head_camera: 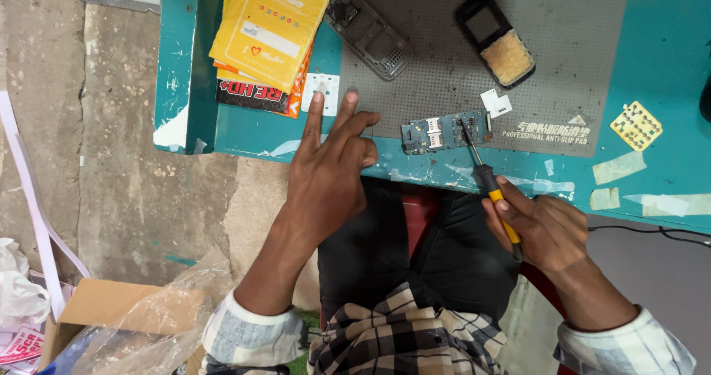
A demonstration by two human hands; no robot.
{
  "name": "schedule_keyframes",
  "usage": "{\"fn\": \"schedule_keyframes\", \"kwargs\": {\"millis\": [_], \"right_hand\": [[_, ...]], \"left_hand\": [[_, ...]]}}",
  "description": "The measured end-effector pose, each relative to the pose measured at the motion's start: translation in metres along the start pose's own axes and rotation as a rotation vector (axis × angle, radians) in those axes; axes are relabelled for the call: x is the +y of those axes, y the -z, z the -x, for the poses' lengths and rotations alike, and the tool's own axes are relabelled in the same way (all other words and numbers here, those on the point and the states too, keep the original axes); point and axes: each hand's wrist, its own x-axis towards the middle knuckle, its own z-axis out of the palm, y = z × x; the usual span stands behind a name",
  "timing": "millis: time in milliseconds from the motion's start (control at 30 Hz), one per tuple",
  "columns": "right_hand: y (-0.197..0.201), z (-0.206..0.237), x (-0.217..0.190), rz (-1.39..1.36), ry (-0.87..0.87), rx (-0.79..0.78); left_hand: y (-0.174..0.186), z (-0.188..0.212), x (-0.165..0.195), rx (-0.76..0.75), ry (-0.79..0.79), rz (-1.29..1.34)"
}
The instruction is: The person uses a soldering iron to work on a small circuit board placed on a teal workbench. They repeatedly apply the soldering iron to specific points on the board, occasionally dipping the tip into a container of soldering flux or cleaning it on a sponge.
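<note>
Circuit board [443, 132] under screwdriver [489, 186], right hand [544, 230], yellow packets [272, 23] top-left

Yellow rectangular packets [272, 21] stacked at table's left edge, black-and-red package [250, 93] beneath, dark phone screen [483, 24] on mat

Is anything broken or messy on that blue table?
Yes. The table has chipped paint at its left corner and scraps of old tape stuck along the front. A phone lies taken apart, its circuit board bare under the screwdriver.
</note>
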Motion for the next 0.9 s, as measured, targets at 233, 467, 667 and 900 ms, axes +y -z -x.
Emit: {"fn": "schedule_keyframes", "kwargs": {"millis": [233, 467, 667, 900], "right_hand": [[0.0, 0.001, 0.002, -0.013, -0.001, -0.006], [0.001, 0.003, 0.001, -0.026, -0.009, -0.014], [0.001, 0.003, 0.002, -0.01, -0.007, -0.016], [0.001, 0.004, 0.002, -0.033, -0.022, -0.013]], "left_hand": [[0.01, 0.0, -0.002, -0.072, 0.002, 0.039], [0.016, 0.002, -0.006, -0.169, -0.011, 0.059], [0.016, 0.001, -0.01, -0.203, -0.017, 0.097], [0.018, 0.002, -0.017, -0.236, -0.037, 0.147]]}}
